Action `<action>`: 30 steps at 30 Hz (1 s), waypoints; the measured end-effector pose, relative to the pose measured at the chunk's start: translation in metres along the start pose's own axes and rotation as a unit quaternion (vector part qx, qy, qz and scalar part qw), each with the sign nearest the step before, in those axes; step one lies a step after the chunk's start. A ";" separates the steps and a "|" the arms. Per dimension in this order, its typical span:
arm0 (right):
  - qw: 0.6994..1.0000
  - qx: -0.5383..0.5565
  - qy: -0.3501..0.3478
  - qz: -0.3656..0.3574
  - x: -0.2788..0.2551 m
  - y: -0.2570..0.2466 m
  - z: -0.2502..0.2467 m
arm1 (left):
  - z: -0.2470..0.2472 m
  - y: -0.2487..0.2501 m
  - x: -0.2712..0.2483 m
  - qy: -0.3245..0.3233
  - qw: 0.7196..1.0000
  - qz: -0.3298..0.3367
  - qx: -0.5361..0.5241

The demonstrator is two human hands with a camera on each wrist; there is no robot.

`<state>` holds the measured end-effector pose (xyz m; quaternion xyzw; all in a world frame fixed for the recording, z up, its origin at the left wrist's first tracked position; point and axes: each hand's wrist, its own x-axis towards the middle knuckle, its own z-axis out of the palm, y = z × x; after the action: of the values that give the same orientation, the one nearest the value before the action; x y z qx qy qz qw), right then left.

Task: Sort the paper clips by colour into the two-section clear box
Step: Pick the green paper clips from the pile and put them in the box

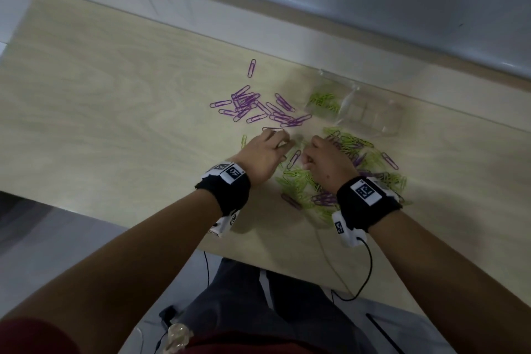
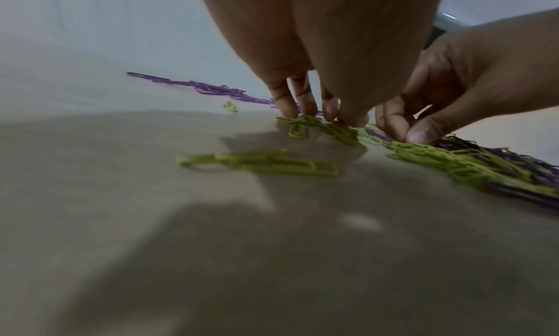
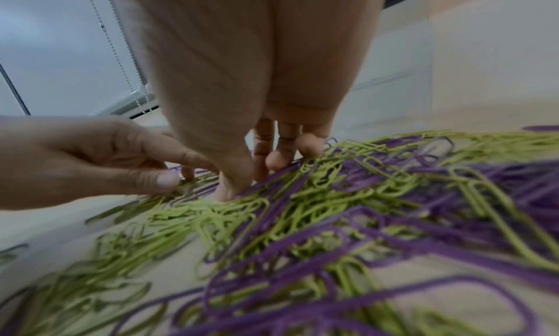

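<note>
Left hand [image 1: 265, 156] at frame centre, palm down, fingertips [image 2: 288, 109] pressed onto green clips [image 2: 320, 128] on the table [image 1: 115, 123]; whether it actually pinches one, cannot tell. Right hand [image 1: 330, 162] just right of it, fingers pointing down into the mixed pile [image 1: 353, 152] of green and purple clips, thumb tip [image 3: 230, 190] touching the pile; grip unclear too. Between the two hands lies one purple clip [image 1: 293, 158]. Below them, more green clips [image 1: 296, 184] with a few purple ones mixed in. Above the left hand, toward frame centre, a loose group of purple-only clips [image 1: 253, 108], one stray purple clip [image 1: 251, 68] higher up. Clear box [image 1: 370, 115] right of centre, above the mixed pile: its left section holds green clips [image 1: 323, 100]; the right section's contents can't be made out. Black wristbands with markers on both wrists.
</note>
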<state>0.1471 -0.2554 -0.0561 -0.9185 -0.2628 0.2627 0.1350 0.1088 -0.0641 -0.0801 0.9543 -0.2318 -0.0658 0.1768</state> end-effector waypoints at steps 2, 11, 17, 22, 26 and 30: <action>1.000 -0.003 0.006 -0.005 -0.003 0.002 0.000 | 0.003 0.003 -0.006 -0.001 1.000 0.004 -0.010; 1.000 -0.006 0.004 -0.004 0.009 -0.006 -0.005 | -0.010 -0.008 -0.054 0.144 0.966 -0.198 -0.081; 0.997 -0.074 0.012 -0.016 0.000 0.000 0.002 | 0.000 -0.003 -0.038 0.113 0.952 -0.263 -0.110; 0.994 -0.103 0.028 -0.022 -0.006 -0.003 0.003 | 0.006 0.014 -0.015 0.071 0.981 -0.162 -0.076; 0.987 -0.160 0.020 0.009 -0.009 -0.011 0.002 | 0.007 0.017 -0.008 0.035 0.989 -0.141 -0.042; 0.986 -0.150 0.036 0.057 -0.001 -0.017 -0.014 | 0.005 0.011 -0.028 0.010 0.997 -0.056 -0.048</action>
<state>0.1470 -0.2433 -0.0376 -0.9508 -0.2409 0.1945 -0.0098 0.0788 -0.0616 -0.0798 0.9568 -0.1728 -0.0767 0.2207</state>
